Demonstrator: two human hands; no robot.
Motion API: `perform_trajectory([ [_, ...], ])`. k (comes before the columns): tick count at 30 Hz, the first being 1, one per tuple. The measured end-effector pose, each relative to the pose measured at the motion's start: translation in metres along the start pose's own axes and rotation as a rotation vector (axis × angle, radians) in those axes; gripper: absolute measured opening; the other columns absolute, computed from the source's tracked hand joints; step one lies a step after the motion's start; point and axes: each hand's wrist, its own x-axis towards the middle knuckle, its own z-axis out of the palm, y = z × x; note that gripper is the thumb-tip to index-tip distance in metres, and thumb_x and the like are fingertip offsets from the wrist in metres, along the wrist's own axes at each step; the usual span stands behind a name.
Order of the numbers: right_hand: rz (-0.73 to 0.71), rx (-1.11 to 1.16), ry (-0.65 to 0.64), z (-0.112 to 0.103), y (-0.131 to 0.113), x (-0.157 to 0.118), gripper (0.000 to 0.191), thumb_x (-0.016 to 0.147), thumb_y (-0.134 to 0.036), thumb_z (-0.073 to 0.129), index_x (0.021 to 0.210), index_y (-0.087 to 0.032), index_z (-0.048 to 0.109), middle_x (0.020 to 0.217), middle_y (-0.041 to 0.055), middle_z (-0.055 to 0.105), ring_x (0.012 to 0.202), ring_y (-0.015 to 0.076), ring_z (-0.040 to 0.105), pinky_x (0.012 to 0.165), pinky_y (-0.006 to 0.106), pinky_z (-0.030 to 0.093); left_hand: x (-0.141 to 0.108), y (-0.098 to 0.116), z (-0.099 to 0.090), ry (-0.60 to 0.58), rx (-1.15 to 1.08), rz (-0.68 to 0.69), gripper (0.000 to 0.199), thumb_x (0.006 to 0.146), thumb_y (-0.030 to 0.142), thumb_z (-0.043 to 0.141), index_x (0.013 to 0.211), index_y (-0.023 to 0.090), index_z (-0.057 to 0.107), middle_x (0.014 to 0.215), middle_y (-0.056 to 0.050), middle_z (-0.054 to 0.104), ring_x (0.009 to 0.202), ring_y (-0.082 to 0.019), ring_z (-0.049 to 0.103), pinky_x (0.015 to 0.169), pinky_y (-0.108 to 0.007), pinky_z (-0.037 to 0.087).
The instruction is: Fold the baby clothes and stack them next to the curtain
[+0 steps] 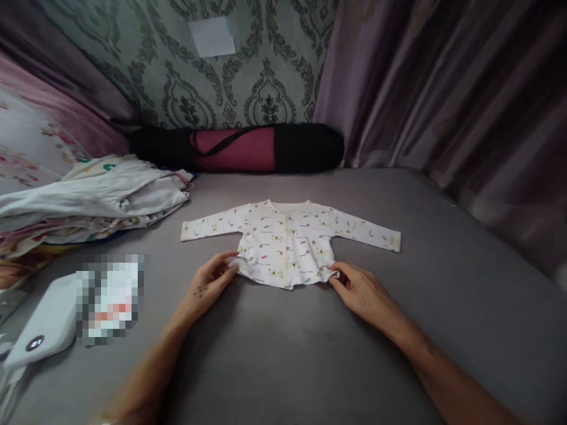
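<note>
Gray sheet (274, 360), small white patterned shirt (266, 236), sleeves outspread

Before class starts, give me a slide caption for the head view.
Left hand and right hand pinch the hem corners of a shirt spread on a grey surface.

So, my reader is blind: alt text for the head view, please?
Left hand and right hand pinch the bottom corners of a white patterned shirt spread on gray fabric; clothes are piled at left, a black-and-pink bag behind.
</note>
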Motion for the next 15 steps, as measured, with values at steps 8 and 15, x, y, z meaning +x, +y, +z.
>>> perform_trajectory([
  [8,-0.156,-0.042,-0.070,-0.008,0.009,-0.002,0.025,0.092,-0.018,0.040,0.105,-0.023,0.061,0.095,0.0042,0.062,0.085,0.0168,0.061,0.078,0.028,0.044,-0.001,-0.005,-0.008,-0.086,0.124,-0.032,0.039,0.080,0.047,0.057,0.108,0.022,0.068,0.064,0.003,0.052,0.058,-0.013,0.045,0.052,-0.022,0.034],
  [15,-0.235,-0.274,-0.114,-0.017,0.004,-0.008,0.021,0.090,-0.012,0.042,0.094,-0.024,0.059,0.093,0.0030,0.055,0.081,0.0156,0.057,0.066,0.024,0.039,-0.001,0.004,-0.016,-0.116,0.194,-0.133,0.046,0.075,0.050,0.055,0.106,0.020,0.070,0.054,0.004,0.046,0.050,-0.013,0.040,0.047,-0.023,0.030],
])
